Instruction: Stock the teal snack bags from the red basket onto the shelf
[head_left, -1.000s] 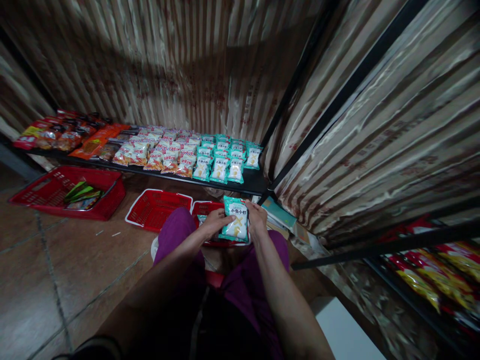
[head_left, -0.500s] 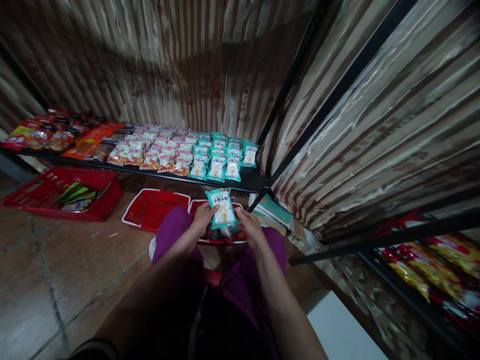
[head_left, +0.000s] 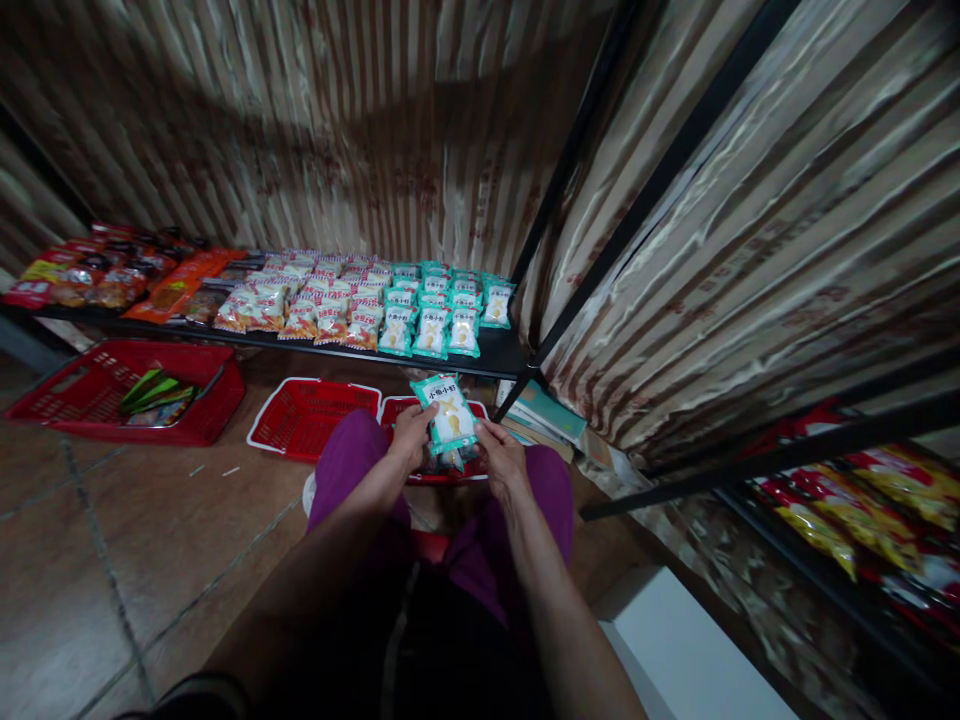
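The held teal packet [head_left: 450, 415] reads "小鱼小虾"; the shelved teal packets [head_left: 431, 328] likewise.

Low black shelf [head_left: 495, 352] along the curtain. Teal packets [head_left: 431, 330] in rows at its right end, pink-and-white packets [head_left: 330, 312] just beside them, orange and red packets [head_left: 97, 282] farther left. Brown tiled floor [head_left: 112, 560] below. Large red basket [head_left: 112, 425] holds green packets [head_left: 154, 392]. Two white-rimmed red baskets [head_left: 307, 415] sit side by side near the shelf front. Stacked books [head_left: 544, 408] by the corner post.
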